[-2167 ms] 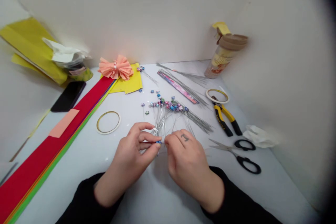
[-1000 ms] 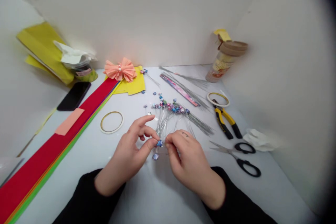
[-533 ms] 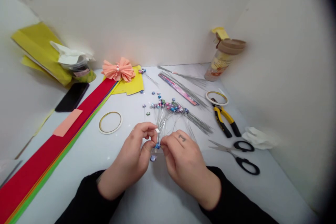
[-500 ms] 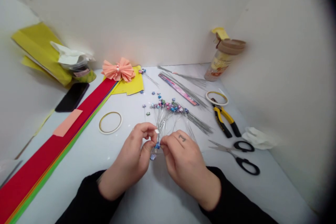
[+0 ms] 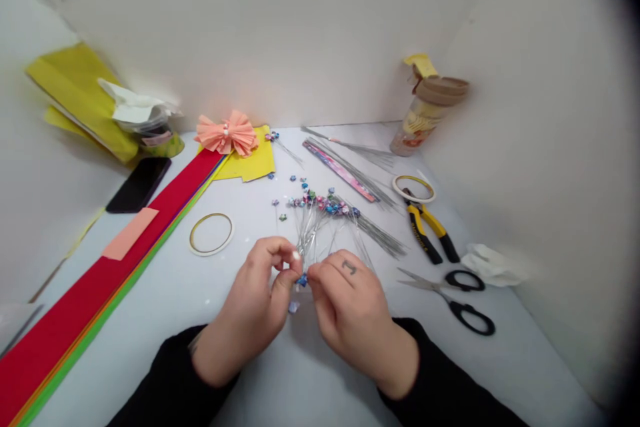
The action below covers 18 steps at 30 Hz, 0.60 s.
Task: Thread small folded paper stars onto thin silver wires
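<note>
Between my two hands is a small blue folded paper star (image 5: pixel 302 279). My left hand (image 5: pixel 263 303) pinches its left side between thumb and forefinger. Fingers of my right hand (image 5: pixel 353 313) are pressed together at its right side; a wire there, if any, is too fine to make out. A pale lilac star (image 5: pixel 293 307) shows just below, partly behind the left thumb. Beyond my fingers lies a bunch of star flowers (image 5: pixel 325 203) in blue, pink and green, their thin wire stems (image 5: pixel 309 233) running toward me.
Scissors (image 5: pixel 450 293), yellow-black pliers (image 5: pixel 430 227), a tape roll (image 5: pixel 414 189) and crumpled tissue (image 5: pixel 493 265) lie right. Loose wires (image 5: pixel 375 230) and a patterned paper strip pack (image 5: pixel 340 170) lie behind. Left are another tape roll (image 5: pixel 211 234), coloured paper (image 5: pixel 115 273) and a phone (image 5: pixel 139 185).
Both hands hold nearly the same pose around the blue star, which has shifted very slightly right and down. The lilac star beneath sits a little lower.
</note>
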Each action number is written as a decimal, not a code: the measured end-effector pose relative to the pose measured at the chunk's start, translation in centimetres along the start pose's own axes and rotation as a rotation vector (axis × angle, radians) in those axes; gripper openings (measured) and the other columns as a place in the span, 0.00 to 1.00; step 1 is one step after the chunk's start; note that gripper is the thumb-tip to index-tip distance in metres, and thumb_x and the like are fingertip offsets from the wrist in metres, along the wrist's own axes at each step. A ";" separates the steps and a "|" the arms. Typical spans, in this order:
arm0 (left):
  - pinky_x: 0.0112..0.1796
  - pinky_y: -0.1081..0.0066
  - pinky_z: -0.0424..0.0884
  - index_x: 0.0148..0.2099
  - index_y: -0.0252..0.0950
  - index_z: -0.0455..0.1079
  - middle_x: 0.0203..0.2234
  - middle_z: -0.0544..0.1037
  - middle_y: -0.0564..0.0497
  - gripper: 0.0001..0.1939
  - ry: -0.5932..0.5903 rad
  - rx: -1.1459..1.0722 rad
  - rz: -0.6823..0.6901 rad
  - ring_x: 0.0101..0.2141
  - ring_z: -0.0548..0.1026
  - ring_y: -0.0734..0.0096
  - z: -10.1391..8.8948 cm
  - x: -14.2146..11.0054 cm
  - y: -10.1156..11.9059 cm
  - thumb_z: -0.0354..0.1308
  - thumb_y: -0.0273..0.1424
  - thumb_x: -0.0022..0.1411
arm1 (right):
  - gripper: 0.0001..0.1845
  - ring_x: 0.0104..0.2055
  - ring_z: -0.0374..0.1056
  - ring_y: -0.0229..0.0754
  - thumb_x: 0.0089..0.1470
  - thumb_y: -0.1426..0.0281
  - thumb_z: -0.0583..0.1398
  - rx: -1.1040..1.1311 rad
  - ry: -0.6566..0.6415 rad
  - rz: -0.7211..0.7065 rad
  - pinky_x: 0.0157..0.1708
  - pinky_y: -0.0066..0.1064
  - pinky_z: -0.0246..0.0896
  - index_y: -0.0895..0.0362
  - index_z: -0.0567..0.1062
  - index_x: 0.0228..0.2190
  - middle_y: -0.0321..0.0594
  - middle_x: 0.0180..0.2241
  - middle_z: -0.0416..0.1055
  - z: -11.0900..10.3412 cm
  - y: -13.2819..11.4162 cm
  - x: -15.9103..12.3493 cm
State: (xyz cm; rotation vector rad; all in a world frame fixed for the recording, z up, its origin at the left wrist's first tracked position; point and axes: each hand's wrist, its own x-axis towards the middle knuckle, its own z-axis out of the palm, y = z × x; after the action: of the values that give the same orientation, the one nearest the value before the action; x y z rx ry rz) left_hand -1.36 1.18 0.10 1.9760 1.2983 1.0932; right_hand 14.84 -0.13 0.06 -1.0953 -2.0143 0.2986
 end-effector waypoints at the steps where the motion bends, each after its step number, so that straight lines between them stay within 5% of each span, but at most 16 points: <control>1: 0.37 0.70 0.70 0.49 0.41 0.58 0.31 0.73 0.54 0.16 0.046 0.001 -0.010 0.33 0.73 0.73 -0.1 0.1 0.0 0.52 0.19 0.62 | 0.10 0.30 0.61 0.44 0.57 0.79 0.52 -0.011 0.007 0.021 0.30 0.35 0.58 0.60 0.72 0.30 0.43 0.26 0.67 0.0 0.1 0.0; 5: 0.44 0.65 0.69 0.56 0.39 0.55 0.30 0.75 0.56 0.23 0.205 0.076 0.083 0.33 0.76 0.72 -0.3 0.4 0.4 0.55 0.21 0.60 | 0.08 0.32 0.62 0.45 0.59 0.77 0.53 -0.066 0.043 0.076 0.31 0.35 0.59 0.60 0.71 0.31 0.43 0.27 0.68 0.0 0.4 0.2; 11: 0.48 0.56 0.67 0.63 0.41 0.48 0.29 0.77 0.56 0.34 0.162 0.258 0.202 0.34 0.77 0.65 0.4 -0.3 0.4 0.58 0.21 0.58 | 0.08 0.32 0.63 0.45 0.59 0.78 0.52 -0.058 0.030 0.101 0.32 0.35 0.60 0.59 0.71 0.31 0.43 0.27 0.69 0.1 0.2 0.2; 18: 0.38 0.61 0.71 0.45 0.40 0.61 0.29 0.74 0.51 0.14 0.206 0.243 0.199 0.33 0.72 0.64 1.1 -0.5 -0.1 0.54 0.20 0.59 | 0.08 0.32 0.64 0.43 0.59 0.79 0.52 0.044 0.088 0.111 0.32 0.33 0.61 0.58 0.70 0.32 0.41 0.28 0.70 0.4 -0.3 0.0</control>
State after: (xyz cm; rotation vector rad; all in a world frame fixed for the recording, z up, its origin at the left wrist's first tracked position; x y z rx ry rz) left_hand -0.57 0.80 -0.78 2.2592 1.4208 1.3160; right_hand 14.37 -0.22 0.02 -1.1746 -1.8648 0.3438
